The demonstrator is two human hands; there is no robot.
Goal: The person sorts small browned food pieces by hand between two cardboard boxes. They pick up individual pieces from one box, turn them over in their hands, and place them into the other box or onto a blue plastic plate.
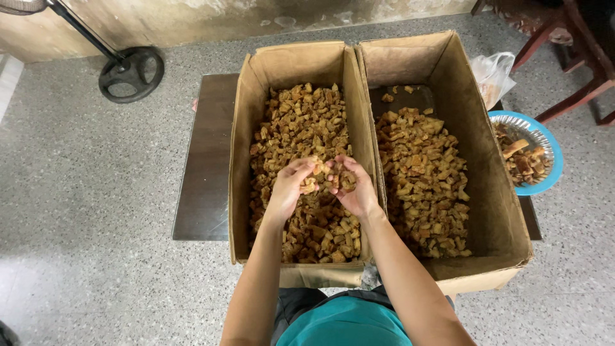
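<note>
Two open cardboard boxes stand side by side on a dark low table [205, 166]. The left box [238, 160] is nearly full of small brown crispy chunks [301, 122]. The right box [496, 211] holds a thinner layer of the same chunks [423, 179]. Both my hands are over the middle of the left box, cupped together. My left hand [291, 186] and my right hand [355, 189] each hold a small heap of chunks between the fingers, the palms facing each other.
A blue bowl [552, 168] with larger brown pieces sits at the table's right end, a clear plastic bag [493, 74] behind it. Dark wooden chair legs [576, 57] stand at the back right. A black round fan base [131, 74] rests on the speckled floor, back left.
</note>
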